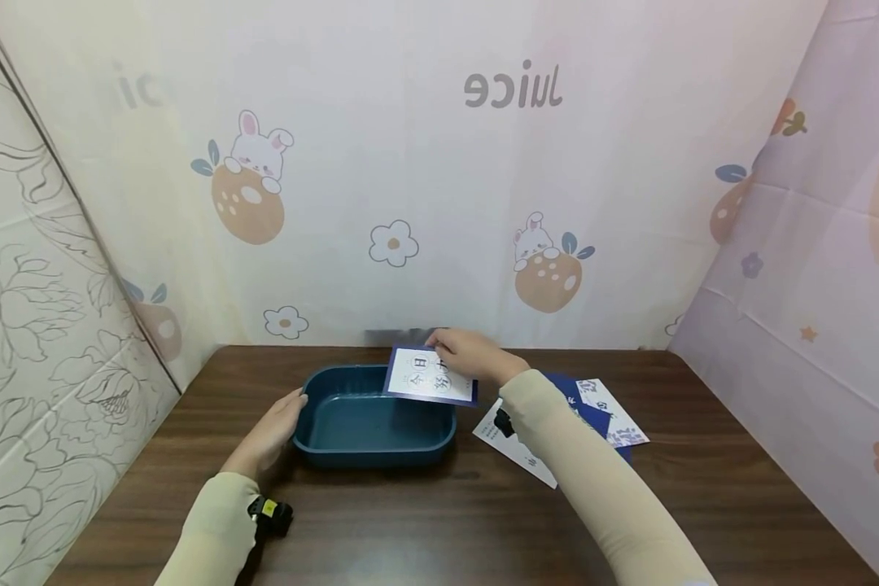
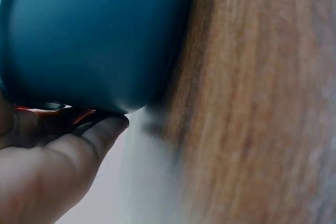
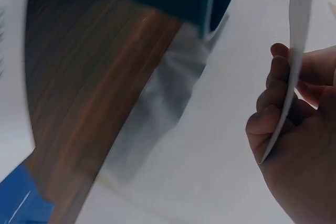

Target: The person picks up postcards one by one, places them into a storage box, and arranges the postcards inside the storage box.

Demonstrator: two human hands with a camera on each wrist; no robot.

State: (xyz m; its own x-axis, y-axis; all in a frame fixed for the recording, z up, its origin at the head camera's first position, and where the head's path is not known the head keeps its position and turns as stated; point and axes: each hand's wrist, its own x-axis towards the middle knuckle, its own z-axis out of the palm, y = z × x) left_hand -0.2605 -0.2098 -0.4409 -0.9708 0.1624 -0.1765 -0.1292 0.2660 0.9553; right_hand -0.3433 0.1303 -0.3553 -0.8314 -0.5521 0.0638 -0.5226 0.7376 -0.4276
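A dark teal rectangular plastic basin [image 1: 376,456] sits on the wooden table, with nothing lying on the visible part of its floor. Against its left outer wall rests my left hand [image 1: 273,431]; the left wrist view has the fingers [image 2: 107,132] touching that wall from outside. Over the basin's right rear part, my right hand [image 1: 476,356] pinches a white card with a blue border and dark characters [image 1: 417,378]. Seen edge-on in the right wrist view, the card [image 3: 296,40] bends slightly between thumb and fingers.
Right of the basin, partly under my right forearm, lie overlapping cards: a white card with writing [image 1: 516,456], a blue one [image 1: 593,417] and a white one with a blue pattern [image 1: 623,415]. A printed curtain [image 1: 425,163] hangs along the table's back edge.
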